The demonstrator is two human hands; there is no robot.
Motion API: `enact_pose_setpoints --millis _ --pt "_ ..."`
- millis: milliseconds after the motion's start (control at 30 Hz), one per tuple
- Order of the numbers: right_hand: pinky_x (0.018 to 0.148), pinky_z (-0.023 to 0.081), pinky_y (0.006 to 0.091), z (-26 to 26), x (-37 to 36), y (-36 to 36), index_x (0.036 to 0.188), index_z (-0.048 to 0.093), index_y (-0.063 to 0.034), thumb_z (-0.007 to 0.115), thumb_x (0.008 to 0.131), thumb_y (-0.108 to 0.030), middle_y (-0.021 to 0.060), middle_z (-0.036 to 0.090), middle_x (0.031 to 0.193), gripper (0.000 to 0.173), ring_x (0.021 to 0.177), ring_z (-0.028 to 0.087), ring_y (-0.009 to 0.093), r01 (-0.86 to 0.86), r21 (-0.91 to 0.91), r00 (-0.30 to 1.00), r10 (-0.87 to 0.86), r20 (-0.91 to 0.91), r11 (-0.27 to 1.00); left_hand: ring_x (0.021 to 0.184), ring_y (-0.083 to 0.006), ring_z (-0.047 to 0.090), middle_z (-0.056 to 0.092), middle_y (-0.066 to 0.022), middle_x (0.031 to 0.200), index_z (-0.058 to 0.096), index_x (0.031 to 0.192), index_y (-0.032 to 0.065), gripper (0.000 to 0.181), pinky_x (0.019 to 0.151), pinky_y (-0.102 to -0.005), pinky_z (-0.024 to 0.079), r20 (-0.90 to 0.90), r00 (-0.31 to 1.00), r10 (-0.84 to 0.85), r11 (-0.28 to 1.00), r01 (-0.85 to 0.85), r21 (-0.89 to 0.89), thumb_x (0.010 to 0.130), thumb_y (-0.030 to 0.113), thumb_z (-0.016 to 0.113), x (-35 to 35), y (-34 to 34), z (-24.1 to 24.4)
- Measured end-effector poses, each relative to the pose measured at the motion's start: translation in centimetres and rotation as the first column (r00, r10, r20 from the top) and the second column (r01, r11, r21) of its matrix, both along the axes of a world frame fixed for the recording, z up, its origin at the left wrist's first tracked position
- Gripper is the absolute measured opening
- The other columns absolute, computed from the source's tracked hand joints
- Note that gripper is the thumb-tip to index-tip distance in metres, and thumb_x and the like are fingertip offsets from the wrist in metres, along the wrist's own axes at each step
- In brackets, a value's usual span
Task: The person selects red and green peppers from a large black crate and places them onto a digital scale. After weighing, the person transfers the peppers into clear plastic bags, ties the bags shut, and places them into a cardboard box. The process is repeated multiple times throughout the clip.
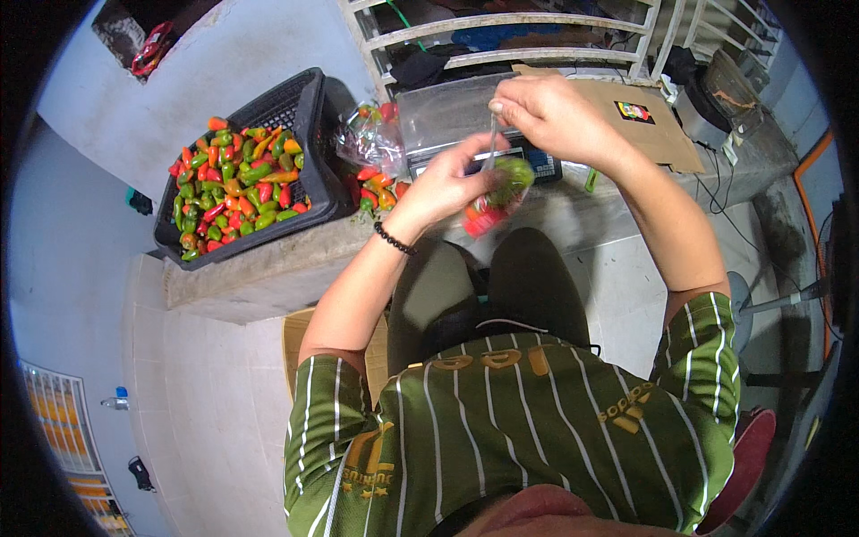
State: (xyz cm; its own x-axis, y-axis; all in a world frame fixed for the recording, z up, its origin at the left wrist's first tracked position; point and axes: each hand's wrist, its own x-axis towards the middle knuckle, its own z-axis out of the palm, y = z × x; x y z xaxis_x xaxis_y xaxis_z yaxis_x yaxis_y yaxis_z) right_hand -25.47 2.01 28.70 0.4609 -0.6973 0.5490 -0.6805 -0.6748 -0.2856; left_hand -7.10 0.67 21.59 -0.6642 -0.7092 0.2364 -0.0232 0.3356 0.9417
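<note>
A small clear plastic bag of red and green peppers [495, 194] hangs over the ledge in front of my knees, slightly blurred. My left hand [463, 171] grips it around the neck, just above the peppers. Higher up, my right hand [547, 114] pinches the bag's twisted top between thumb and fingers. Behind the bag stands a digital scale [543, 164] with a keypad and a broad metal pan [443, 111], partly covered by my hands. Left of the scale, another clear bag with peppers [372, 137] rests near several loose peppers [379, 191].
A black plastic crate [322, 154] of mixed peppers [235, 184] tilts on the concrete ledge [268, 268] at left. Cardboard [604, 127] lies right of the scale, near a green-handled tool [591, 180] and dark cables [721, 201]. A white metal grille [510, 27] stands behind. A cardboard box [295, 342] sits below.
</note>
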Motion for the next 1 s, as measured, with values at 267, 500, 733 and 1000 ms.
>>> enact_pose_setpoints --millis 267,500,733,1000 --pt "0.056 0.039 0.0233 -4.1 -5.0 -1.3 0.071 0.052 -0.0037 0.046 0.090 -0.023 -0.0014 0.049 0.062 0.028 0.058 0.047 0.008 -0.063 0.561 0.891 -0.206 0.404 0.826 0.078 -0.0108 0.055 0.059 -0.0017 0.086 0.060 0.092 0.0012 0.015 0.073 -0.0217 0.043 -0.144 0.979 -0.141 0.823 0.197 0.533 0.083 0.013 0.058 0.6 0.5 -4.2" --pt "0.065 0.041 0.0249 -8.6 -4.0 3.3 0.073 0.050 -0.0065 0.045 0.090 -0.025 0.0012 0.049 0.069 0.026 0.065 0.049 0.012 -0.441 0.568 0.518 -0.320 0.793 0.695 0.071 -0.0115 0.056 0.061 -0.0053 0.079 0.066 0.076 0.0045 0.013 0.064 -0.0245 0.044 0.367 0.890 0.271 0.960 -0.279 -0.034 0.074 0.017 0.069 0.7 -4.0 -4.6" --pt "0.069 0.043 0.0295 -15.8 3.5 9.0 0.079 0.048 -0.0070 0.048 0.089 -0.034 0.0056 0.050 0.072 0.029 0.070 0.052 0.017 -0.858 0.356 0.230 -0.343 0.911 0.369 0.069 -0.0117 0.058 0.063 -0.0057 0.079 0.062 0.087 -0.0009 0.012 0.065 -0.0243 0.048 -0.084 0.987 0.139 0.923 -0.098 0.372 0.078 0.007 0.063 -1.0 -3.1 -0.5" --pt "0.058 0.044 0.0221 -19.3 -1.9 -2.4 0.084 0.057 -0.0071 0.055 0.085 -0.026 -0.0001 0.056 0.075 0.019 0.062 0.053 0.009 -0.809 0.432 0.432 -0.094 0.897 0.399 0.065 -0.0061 0.052 0.061 -0.0012 0.074 0.064 0.085 0.0016 0.012 0.060 -0.0208 0.042 0.222 0.974 -0.049 0.973 -0.003 0.229 0.079 0.012 0.064 1.4 0.3 0.2"
